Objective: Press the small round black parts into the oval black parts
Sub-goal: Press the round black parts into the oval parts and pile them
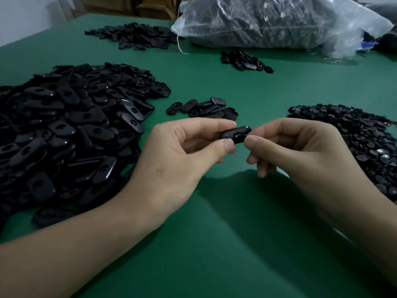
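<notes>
On the far left of the green worktop (214, 233) lies a big heap of oval parts (64, 130), each with a hole in its face; behind it, near the far edge, sits a flatter pile of small black pieces (137, 36); towards the middle, a small cluster of oval pieces (204, 107) lies just beyond the hands; the left hand (182, 153) pinches 1 oval part (236, 134) between thumb and forefinger, held above the worktop with its holed face up; the right hand (300, 147), fingers curled, meets it from the other side, thumb and forefinger closed on the part's right end beside the hole; whether a round part sits under those fingertips I cannot tell; farther back are another small cluster (245, 61) and a clear plastic bag (279, 20) full of dark parts; at the far right spreads a pile of small round parts (365, 143).
</notes>
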Demonstrator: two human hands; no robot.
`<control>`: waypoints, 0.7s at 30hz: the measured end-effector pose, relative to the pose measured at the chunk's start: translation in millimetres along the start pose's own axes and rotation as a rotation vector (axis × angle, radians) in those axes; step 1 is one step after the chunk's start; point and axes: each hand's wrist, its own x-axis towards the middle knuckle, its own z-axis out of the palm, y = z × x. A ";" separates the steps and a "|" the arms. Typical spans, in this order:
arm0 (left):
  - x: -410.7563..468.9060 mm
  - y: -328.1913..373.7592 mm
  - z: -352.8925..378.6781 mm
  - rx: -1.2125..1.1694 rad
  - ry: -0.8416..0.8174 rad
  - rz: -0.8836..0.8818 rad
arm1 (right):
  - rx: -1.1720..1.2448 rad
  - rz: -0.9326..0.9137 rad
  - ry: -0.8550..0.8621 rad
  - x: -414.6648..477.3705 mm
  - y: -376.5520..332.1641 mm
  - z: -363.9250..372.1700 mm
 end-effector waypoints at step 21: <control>-2.6 1.1 3.3 0.095 0.005 0.015 | -0.248 -0.062 -0.018 -3.2 -3.8 0.5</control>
